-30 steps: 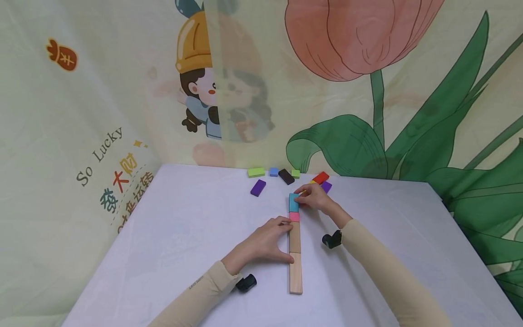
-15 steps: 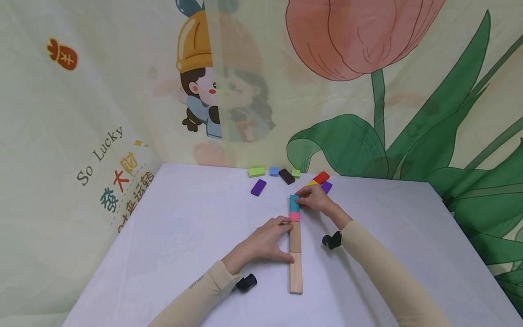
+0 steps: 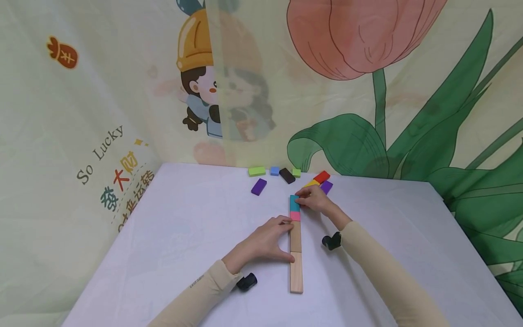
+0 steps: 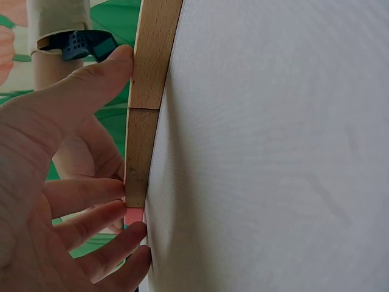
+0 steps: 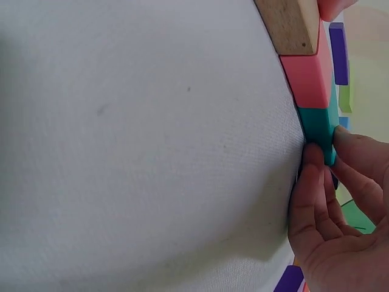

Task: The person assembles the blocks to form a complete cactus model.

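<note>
A straight row of blocks lies on the white-covered table, made of two plain wooden blocks, a short pink block and a teal block at the far end. My right hand pinches the teal block between thumb and fingers; in the right wrist view the teal block sits end to end with the pink block. My left hand rests along the row's left side, fingers spread. Its thumb touches the near wooden block, and its fingertips lie at the far wooden block and the pink one.
Along the table's back edge lie loose blocks: light green, blue, black and purple. Beyond my right hand are red, yellow and another purple block. A printed cloth hangs behind.
The teal block has shifted slightly toward me against the pink block, and its top looks darker. My right hand moved slightly with it; the left hand has stayed in place.
</note>
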Motion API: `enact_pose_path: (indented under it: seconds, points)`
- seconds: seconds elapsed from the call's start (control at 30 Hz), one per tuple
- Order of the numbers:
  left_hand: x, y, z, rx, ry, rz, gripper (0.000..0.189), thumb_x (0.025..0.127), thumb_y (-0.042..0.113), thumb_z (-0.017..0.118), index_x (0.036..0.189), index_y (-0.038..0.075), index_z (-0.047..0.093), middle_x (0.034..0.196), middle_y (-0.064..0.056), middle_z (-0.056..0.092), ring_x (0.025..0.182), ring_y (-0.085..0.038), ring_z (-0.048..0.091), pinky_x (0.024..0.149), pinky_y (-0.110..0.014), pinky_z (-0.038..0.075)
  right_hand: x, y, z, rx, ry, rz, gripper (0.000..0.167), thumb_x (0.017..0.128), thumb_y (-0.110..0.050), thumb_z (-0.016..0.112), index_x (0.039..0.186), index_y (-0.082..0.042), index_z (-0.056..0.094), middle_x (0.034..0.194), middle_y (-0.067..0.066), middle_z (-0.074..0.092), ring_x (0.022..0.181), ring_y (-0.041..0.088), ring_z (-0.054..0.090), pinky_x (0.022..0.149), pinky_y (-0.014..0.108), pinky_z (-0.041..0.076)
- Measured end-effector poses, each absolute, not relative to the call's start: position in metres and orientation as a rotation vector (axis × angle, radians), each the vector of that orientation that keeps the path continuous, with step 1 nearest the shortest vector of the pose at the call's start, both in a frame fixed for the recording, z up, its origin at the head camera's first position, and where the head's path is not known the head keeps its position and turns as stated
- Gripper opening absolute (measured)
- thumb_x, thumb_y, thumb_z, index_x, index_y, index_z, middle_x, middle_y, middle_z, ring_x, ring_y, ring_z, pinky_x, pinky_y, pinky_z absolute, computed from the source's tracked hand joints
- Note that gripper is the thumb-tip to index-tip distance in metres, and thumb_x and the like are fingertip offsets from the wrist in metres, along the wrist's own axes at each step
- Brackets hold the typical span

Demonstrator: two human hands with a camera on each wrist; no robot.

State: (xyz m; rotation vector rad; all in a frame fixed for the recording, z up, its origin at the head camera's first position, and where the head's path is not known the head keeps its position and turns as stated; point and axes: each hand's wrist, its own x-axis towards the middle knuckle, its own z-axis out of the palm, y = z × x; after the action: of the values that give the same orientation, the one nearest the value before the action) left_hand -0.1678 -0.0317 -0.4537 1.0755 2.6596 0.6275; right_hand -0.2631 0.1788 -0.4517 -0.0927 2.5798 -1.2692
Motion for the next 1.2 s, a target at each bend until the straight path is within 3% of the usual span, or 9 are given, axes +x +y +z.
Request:
enact_pose_path:
  seconds: [0.3,0.8,1.03,1.2]
  points:
    - [-0.168,-0.034,-0.453,1.051,2.671,0.611,0.09,0.071,0.056,0.079,0.141,0.008,0.05,0.149,-0.003,0.044,0.132,-0.018,0.045,0.108,-0.03,0.043,-0.271,0.183,-0.447,-0.026,2.661,-1.302,0.029,0.094,-0.017,0.062,0.117,0.001,0.067,0.107,0.019,0.066,0.079,0.02,0.061,0.07,0.02,0.053]
    - [-0.165,-0.037,-0.454,1.046,2.681,0.606,0.089,0.072,0.055,0.079,0.142,0.009,0.049,0.149,-0.002,0.044,0.133,-0.018,0.045,0.108,-0.03,0.043,-0.289,0.183,-0.447,0.064,2.716,-1.292,0.029,0.095,-0.019,0.061,0.116,0.0,0.067,0.108,0.018,0.065,0.082,0.022,0.058,0.068,0.02,0.052]
    - [-0.166,-0.036,-0.453,1.062,2.67,0.635,0.087,0.072,0.054,0.079,0.141,0.009,0.051,0.148,-0.003,0.044,0.133,-0.018,0.045,0.107,-0.029,0.044,-0.304,0.168,-0.446,0.049,2.85,-1.224,0.029,0.094,-0.021,0.062,0.114,-0.001,0.065,0.114,0.018,0.064,0.102,0.03,0.058,0.081,0.033,0.056]
    - [-0.167,-0.036,-0.454,1.082,2.667,0.635,0.087,0.072,0.054,0.08,0.141,0.009,0.051,0.148,-0.003,0.044,0.132,-0.018,0.046,0.106,-0.028,0.044,-0.313,0.155,-0.448,0.081,2.907,-1.094,0.034,0.093,-0.024,0.063,0.117,-0.001,0.063,0.114,0.018,0.064,0.104,0.031,0.058,0.09,0.041,0.053]
